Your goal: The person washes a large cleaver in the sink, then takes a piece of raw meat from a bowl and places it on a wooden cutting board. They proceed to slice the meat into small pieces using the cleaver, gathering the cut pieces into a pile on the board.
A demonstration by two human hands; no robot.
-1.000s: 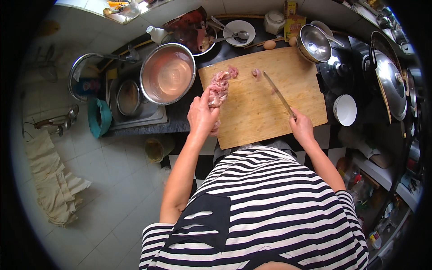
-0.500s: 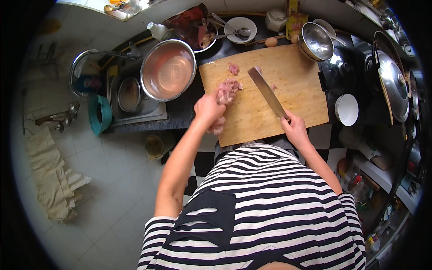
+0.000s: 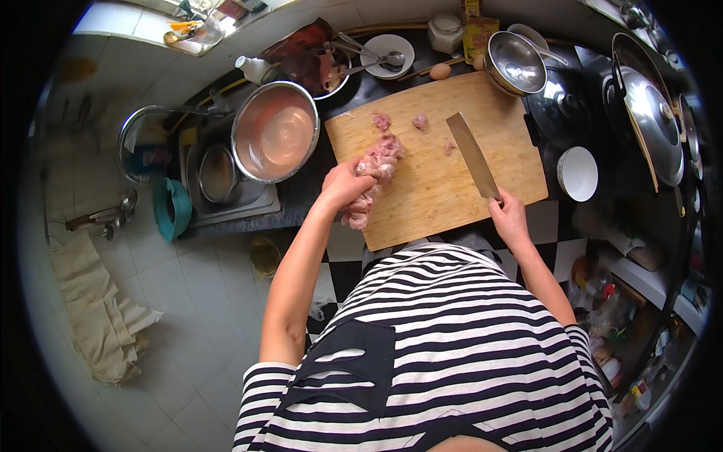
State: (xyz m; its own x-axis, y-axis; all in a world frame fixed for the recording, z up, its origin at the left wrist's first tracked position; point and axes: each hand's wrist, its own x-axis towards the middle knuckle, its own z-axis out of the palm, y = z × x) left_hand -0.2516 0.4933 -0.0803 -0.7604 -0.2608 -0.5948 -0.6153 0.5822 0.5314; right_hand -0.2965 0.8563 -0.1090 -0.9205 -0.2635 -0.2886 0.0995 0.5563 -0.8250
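"Head view is up; what have you got?"

"My left hand (image 3: 349, 185) is clamped on a long, bumpy clump of raw pink meat (image 3: 385, 155), across the left edge of the pale wooden cutting board (image 3: 437, 197). My right hand (image 3: 510, 214) grips a broad steel cleaver (image 3: 474, 154) over the board's right half."

"How far along?"

"Not far, I'd judge: three small pink scraps (image 3: 420, 122) lie separate in the board's far half. Most meat is bunched together, so most cutting seems left."

Nearest you, the cutting board (image 3: 429, 200) lies bare between meat (image 3: 384, 157) and cleaver (image 3: 473, 154). A metal basin (image 3: 247, 124) blocks your far left, a steel bowl (image 3: 517, 64) the far right.
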